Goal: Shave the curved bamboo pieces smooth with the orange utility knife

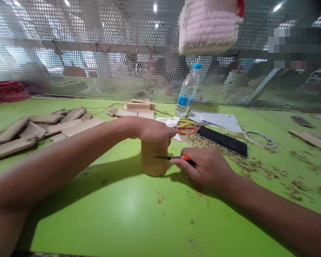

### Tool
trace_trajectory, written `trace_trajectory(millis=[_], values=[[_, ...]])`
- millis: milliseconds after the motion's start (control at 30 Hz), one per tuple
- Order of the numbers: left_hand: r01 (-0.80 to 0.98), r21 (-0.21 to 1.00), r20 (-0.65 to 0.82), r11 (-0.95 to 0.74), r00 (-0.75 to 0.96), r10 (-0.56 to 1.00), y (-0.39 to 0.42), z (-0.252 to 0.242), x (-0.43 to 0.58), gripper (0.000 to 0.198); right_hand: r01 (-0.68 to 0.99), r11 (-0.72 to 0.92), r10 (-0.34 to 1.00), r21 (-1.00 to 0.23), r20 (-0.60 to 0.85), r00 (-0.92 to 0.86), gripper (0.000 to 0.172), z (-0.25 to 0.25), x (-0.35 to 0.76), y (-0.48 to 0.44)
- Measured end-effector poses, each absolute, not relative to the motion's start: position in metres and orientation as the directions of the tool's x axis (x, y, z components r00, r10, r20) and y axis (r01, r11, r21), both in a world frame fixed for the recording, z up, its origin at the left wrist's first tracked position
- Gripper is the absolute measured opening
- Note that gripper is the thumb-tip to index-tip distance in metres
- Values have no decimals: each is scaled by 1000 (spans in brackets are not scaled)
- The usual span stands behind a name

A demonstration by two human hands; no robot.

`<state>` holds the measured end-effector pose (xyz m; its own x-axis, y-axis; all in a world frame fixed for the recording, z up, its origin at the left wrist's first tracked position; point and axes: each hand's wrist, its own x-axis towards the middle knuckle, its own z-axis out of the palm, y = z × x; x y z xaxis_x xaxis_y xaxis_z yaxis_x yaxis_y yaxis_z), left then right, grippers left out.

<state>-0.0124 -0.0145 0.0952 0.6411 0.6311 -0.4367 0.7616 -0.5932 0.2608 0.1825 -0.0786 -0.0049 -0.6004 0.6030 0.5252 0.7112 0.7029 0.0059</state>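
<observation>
Wooden block [153,159] stands upright on green table [117,214], mid-frame in head view. Left hand [152,130] clamped over its top. Right hand [203,167] closed around orange-handled knife [173,157], blade touching the block's side. Wood slats [37,130] piled left, water bottle [187,91] behind.

Water bottle [187,91], wooden slats [42,129], black strip [222,140], shavings [247,167]
</observation>
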Motion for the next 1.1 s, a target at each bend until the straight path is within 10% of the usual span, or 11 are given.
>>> trace_trajectory(millis=[367, 567, 1100], values=[[743, 361, -441, -564, 668, 599, -13, 95, -13, 52, 675, 738, 616, 20, 389, -685, 62, -10, 179, -79], [706, 381, -453, -597, 705, 546, -18, 95, -12, 50, 691, 721, 585, -50, 579, -568, 61, -3, 184, -71], [627, 231, -460, -744, 744, 484, -17, 96, -9, 34, 714, 698, 626, -47, 524, -577, 64, -3, 185, -75]])
